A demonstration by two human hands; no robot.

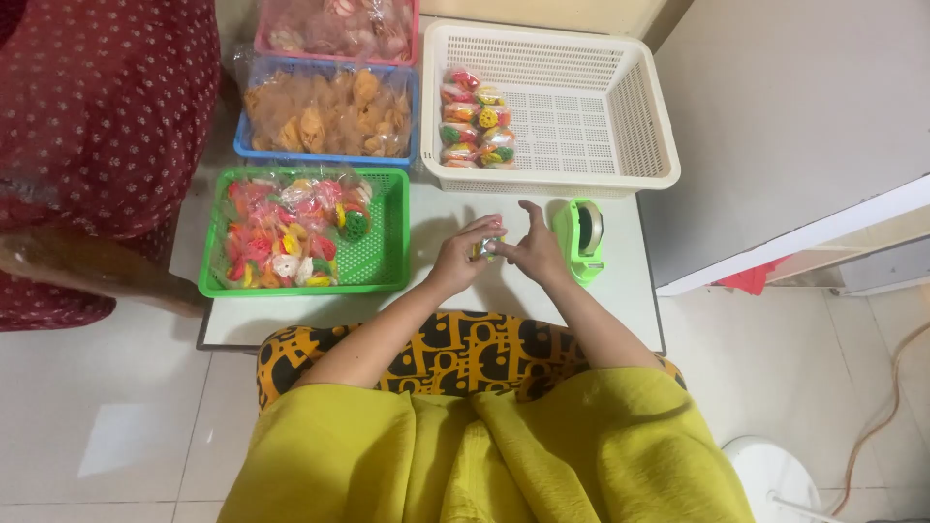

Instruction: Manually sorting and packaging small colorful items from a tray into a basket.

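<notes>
1. Pinching a small clear snack packet (489,247) between both hands: my left hand (463,254) and right hand (535,250), fingers closed on it.
2. It's above the counter (436,208), beside the green tape dispenser (581,237), below the white basket (620,116).

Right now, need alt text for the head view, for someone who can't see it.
Seen from above, a seated person's left hand and right hand together pinch a small clear packet of colourful snacks over a white table, beside a green tape dispenser. Behind stand a green basket of loose snacks and a white basket holding finished packets.
</notes>
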